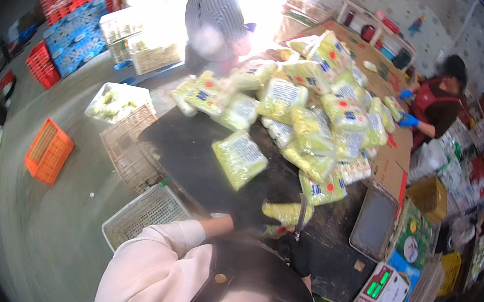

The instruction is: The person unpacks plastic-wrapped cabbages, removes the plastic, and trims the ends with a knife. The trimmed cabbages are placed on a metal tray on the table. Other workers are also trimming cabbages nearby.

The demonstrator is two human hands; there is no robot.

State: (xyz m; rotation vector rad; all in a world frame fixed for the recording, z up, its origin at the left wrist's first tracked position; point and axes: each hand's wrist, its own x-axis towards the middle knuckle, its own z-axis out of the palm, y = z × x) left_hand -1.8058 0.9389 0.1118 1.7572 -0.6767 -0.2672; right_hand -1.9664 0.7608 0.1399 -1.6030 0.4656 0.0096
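Note:
My left hand [250, 218], in a black glove, is blurred against the black table [188, 157] and reaches the left side of a clear plastic bag of pale green vegetables [286, 212]. On the bag's right, my right hand [296, 246], also black-gloved, is closed on a curved metal tool [301, 216], perhaps a knife, that lies across the bag's right end. Below that bag, part of another printed bag [273, 230] shows. A filled bag [240, 158] lies apart on the table, left of a large heap of similar bags [318, 128].
A digital scale [373, 293] with lit green digits and a grey metal tray [374, 221] stand at right. A white plastic crate [145, 215] and a beige one [128, 144] border the table's left. Across it, a co-worker's blue-gloved hand [408, 119] touches a bag; another person stands behind.

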